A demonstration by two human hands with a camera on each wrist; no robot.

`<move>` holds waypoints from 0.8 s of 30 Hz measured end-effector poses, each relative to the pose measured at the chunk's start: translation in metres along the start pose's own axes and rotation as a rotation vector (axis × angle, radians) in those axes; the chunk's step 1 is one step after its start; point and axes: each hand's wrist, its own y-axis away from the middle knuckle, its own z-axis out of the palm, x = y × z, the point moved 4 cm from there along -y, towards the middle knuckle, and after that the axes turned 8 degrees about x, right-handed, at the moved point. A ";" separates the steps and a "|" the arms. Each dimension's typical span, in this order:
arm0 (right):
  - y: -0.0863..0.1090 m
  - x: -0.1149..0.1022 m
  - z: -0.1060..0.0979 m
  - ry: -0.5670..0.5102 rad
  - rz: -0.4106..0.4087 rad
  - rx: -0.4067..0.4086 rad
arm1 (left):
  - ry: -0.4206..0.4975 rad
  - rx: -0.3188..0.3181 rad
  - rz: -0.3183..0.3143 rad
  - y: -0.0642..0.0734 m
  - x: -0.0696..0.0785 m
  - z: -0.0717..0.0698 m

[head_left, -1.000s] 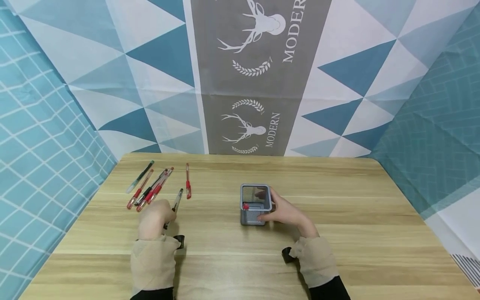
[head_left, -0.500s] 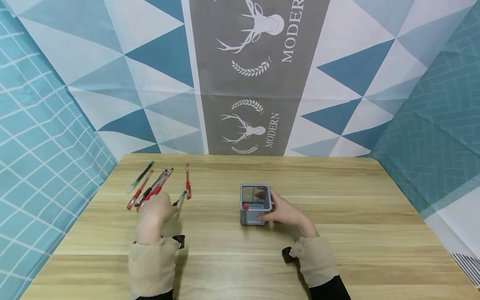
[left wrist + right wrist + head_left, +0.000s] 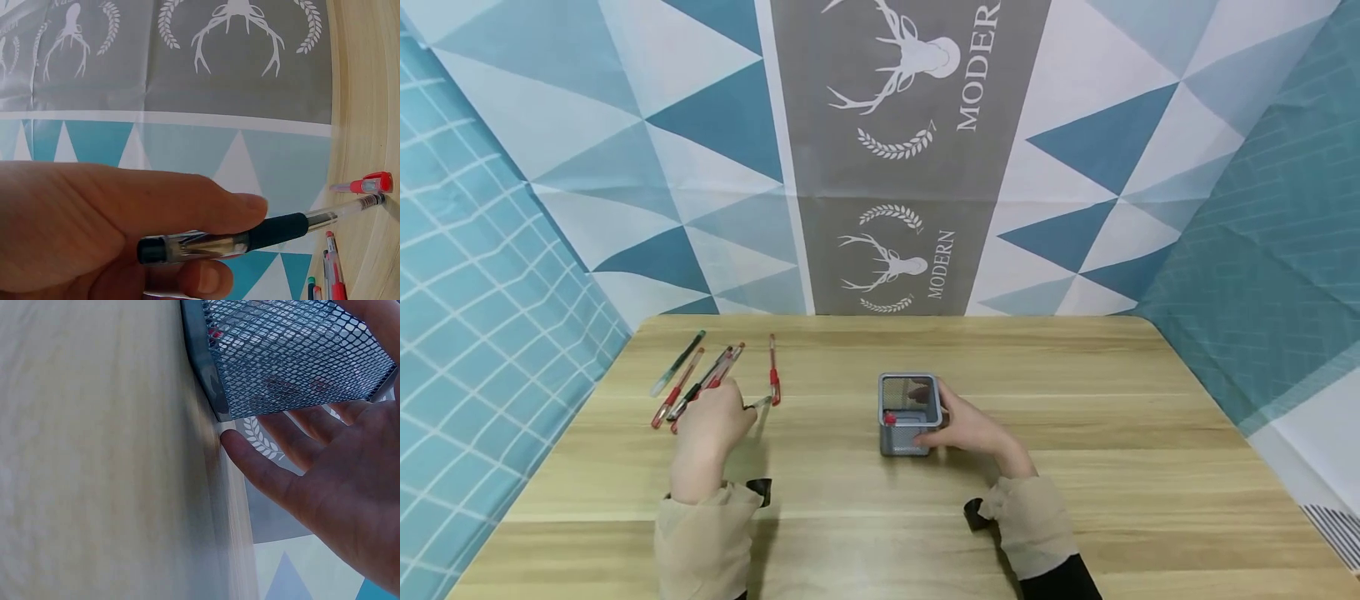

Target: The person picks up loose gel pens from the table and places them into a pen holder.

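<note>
Between its thumb and fingers my left hand point(image 3: 707, 429) pinches a clear gel pen with a black grip point(image 3: 278, 231). The pen's far end points away from the hand, close to a red pen point(image 3: 774, 379) lying alone on the table. My right hand point(image 3: 973, 433) holds a grey mesh pen holder point(image 3: 906, 442) by its right side, thumb at the front and fingers behind. The holder stands upright, and something small and red point(image 3: 890, 418) shows inside it. In the right wrist view, the mesh wall point(image 3: 294, 362) lies along the fingers point(image 3: 300, 440).
Several red and black pens point(image 3: 703, 385) lie in a loose group at the table's back left, partly hidden by the left hand. A pen with a dark green cap point(image 3: 679, 362) lies beside them. A patterned cloth point(image 3: 887, 167) hangs behind the wooden table point(image 3: 1075, 417).
My left hand has shifted slightly forward, and the pen in it has turned, its far end now by the lone red pen. The right hand and holder keep their place.
</note>
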 end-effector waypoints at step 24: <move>-0.005 0.015 0.003 -0.043 0.011 0.009 | 0.066 0.279 0.041 0.006 0.012 -0.013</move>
